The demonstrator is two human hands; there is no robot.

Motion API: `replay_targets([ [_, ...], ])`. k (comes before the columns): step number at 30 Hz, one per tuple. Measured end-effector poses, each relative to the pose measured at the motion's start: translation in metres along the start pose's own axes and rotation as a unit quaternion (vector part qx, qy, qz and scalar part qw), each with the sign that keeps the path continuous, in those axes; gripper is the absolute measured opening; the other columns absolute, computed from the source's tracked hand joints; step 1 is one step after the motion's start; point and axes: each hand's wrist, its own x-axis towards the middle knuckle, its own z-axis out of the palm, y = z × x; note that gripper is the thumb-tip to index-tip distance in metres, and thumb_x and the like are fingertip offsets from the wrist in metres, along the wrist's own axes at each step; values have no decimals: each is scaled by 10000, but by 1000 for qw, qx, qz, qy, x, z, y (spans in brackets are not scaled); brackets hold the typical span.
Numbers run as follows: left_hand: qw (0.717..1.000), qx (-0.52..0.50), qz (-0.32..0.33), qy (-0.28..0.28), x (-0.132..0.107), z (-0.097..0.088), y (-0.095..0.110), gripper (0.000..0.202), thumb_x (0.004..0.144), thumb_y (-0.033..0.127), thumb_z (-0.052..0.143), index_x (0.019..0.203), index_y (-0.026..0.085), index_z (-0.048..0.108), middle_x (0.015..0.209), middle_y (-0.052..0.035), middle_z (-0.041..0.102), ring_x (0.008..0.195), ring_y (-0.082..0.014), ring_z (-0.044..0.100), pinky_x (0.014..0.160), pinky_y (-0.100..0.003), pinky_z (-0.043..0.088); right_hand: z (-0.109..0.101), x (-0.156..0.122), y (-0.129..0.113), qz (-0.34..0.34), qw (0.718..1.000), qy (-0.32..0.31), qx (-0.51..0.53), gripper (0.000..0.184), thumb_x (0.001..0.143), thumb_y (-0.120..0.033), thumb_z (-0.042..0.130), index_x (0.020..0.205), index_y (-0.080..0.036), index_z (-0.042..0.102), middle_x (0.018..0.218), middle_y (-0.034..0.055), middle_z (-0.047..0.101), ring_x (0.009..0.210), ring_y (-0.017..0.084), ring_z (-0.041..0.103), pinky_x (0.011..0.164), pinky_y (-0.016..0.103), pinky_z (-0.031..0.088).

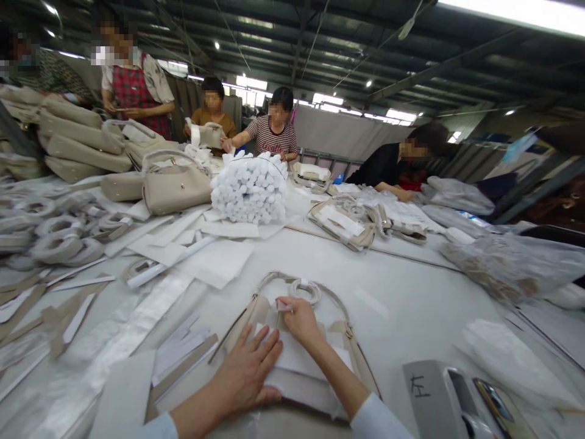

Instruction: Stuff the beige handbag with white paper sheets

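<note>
A beige handbag (256, 308) lies flat on the white table (402, 305) in front of me, with white paper (299, 360) over its body. My left hand (247, 372) rests flat on the paper and the bag, fingers spread. My right hand (299, 320) is closed in a pinch on the top edge of the white paper, near the bag's opening. A coiled, wrapped strap (305, 289) lies just beyond my right hand, inside the loop of the bag's handle.
A bundle of white paper rolls (250, 189) stands mid-table beside a finished beige bag (176, 183). Wrapped strap coils (55, 241) and paper strips cover the left. Plastic bags (516, 262) lie right. A grey device (439, 396) sits at lower right. Several people work at the far side.
</note>
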Motion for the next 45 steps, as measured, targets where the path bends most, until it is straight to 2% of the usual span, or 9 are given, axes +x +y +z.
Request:
replay_targets([
  [6, 1000, 1, -7, 5, 1, -4, 4, 811, 846, 703, 269, 1458, 197, 97, 1484, -129, 294, 1353, -366, 256, 1084, -645, 195, 12, -35, -23, -51, 998, 5, -23, 487, 583, 0, 386, 922, -199, 674, 798, 27, 707, 723, 185, 612, 672, 241, 434],
  [11, 1000, -9, 1, 19, 0, -3, 2, 781, 852, 693, 279, 1450, 206, 154, 1456, -122, 353, 1364, -349, 238, 1100, -634, 167, 24, -36, -27, -71, 995, 25, -64, 449, 623, -14, 386, 928, -192, 663, 753, 35, 695, 683, 188, 604, 651, 246, 427],
  [15, 1000, -19, 2, 18, -1, -2, 0, 783, 858, 685, 268, 1455, 199, 124, 1487, -133, 288, 1362, -356, 238, 1094, -642, 160, 5, -2, -28, -51, 993, 58, -90, 286, 728, -46, 372, 710, -154, 636, 640, 33, 639, 624, 178, 556, 598, 246, 389],
  [18, 1000, -9, -2, 27, -1, -2, -1, 778, 856, 683, 278, 1454, 205, 137, 1488, -124, 290, 1358, -346, 253, 1095, -622, 177, -4, 12, -32, -66, 993, 20, -92, 272, 781, -110, 438, 541, -167, 553, 538, 6, 580, 546, 150, 509, 533, 234, 343],
  [23, 999, -7, 1, 44, 0, -3, -1, 798, 848, 684, 316, 1451, 191, 144, 1457, -127, 350, 1346, -336, 272, 1094, -607, 197, 20, -32, -29, -93, 991, -26, -93, 259, 789, -94, 417, 691, -195, 634, 636, 13, 660, 585, 166, 588, 567, 241, 436],
  [27, 997, 7, 5, 74, 0, 4, -1, 749, 860, 631, 390, 1417, 147, 260, 1412, -138, 414, 1343, -312, 287, 1111, -527, 239, 43, -70, -10, -143, 982, 52, -108, 405, 780, -74, 370, 1054, -181, 649, 1033, 99, 697, 961, 231, 646, 840, 364, 525],
  [29, 996, 20, 4, 89, -2, 8, -2, 769, 841, 634, 433, 1384, 101, 321, 1385, -161, 442, 1333, -306, 315, 1109, -478, 270, 47, -75, -2, -146, 981, 75, -100, 443, 783, -76, 370, 1131, -183, 622, 1101, 95, 677, 1021, 230, 631, 882, 384, 527],
  [37, 997, 21, -27, 66, -24, 4, -9, 720, 878, 597, 379, 1433, 177, 194, 1445, -110, 381, 1334, -310, 324, 1097, -623, 196, 45, -75, -4, -129, 981, 126, -66, 299, 932, -240, 364, 1008, -199, 650, 951, 74, 718, 854, 225, 685, 759, 343, 576],
  [45, 997, -19, -27, 63, -27, 0, -10, 622, 926, 533, 331, 1430, 190, 207, 1458, -102, 359, 1346, -301, 303, 1106, -603, 188, 46, -77, -3, -262, 942, 131, -162, 369, 846, -77, 354, 1072, -146, 636, 975, 110, 708, 923, 227, 666, 846, 380, 567],
])
